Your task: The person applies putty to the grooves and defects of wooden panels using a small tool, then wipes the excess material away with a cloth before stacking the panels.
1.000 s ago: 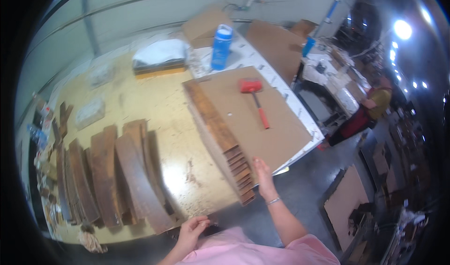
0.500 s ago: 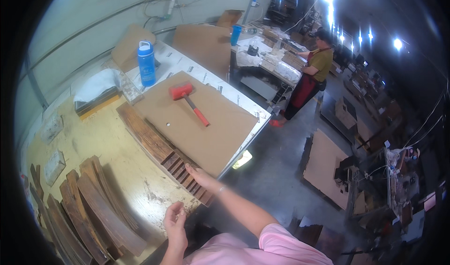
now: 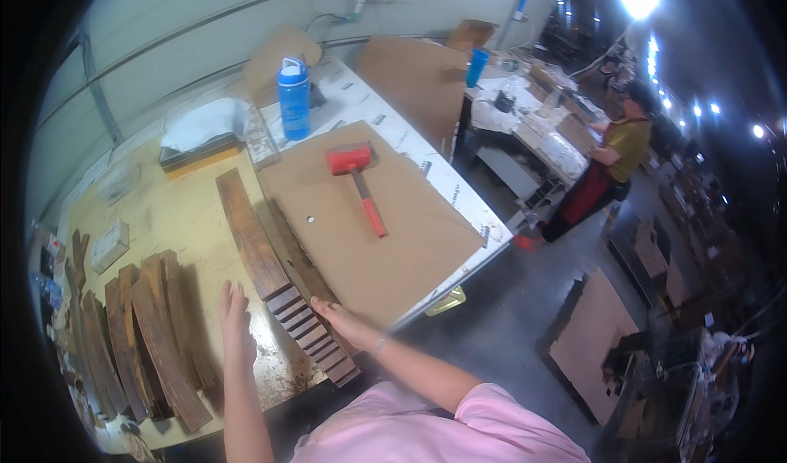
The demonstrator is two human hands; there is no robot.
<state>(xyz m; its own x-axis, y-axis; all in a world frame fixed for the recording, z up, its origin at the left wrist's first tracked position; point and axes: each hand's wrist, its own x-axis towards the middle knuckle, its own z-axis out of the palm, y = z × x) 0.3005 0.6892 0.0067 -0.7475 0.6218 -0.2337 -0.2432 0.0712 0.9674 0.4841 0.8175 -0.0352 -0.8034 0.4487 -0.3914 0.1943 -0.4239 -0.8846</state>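
Head view, looking down on the bench. The lower edge cuts off both forearms, and a pink sleeve (image 3: pixel 426 430) fills the bottom. At far left the dark fisheye rim swallows part of the stack of curved wooden staves (image 3: pixel 147 340), so their far ends are hard to make out.

Left hand (image 3: pixel 234 320) lies flat on the yellowish tabletop (image 3: pixel 176 217), fingers stretched forward and close together, gripping nothing. Right hand (image 3: pixel 340 320) rests palm down, fingers loosely spread, also holding nothing; whether its fingertips touch wood cannot be told.

Between the two hands runs the row of dark wooden slats (image 3: pixel 307 328), lined up side by side at the near end of a long dark plank (image 3: pixel 250 233). The left hand sits just beside the row on its left; the right hand sits just beside it on its right, at the edge of the brown cardboard sheet (image 3: pixel 393 242).

Further up, well apart from both hands, a red mallet (image 3: pixel 361 184) lies on that sheet.
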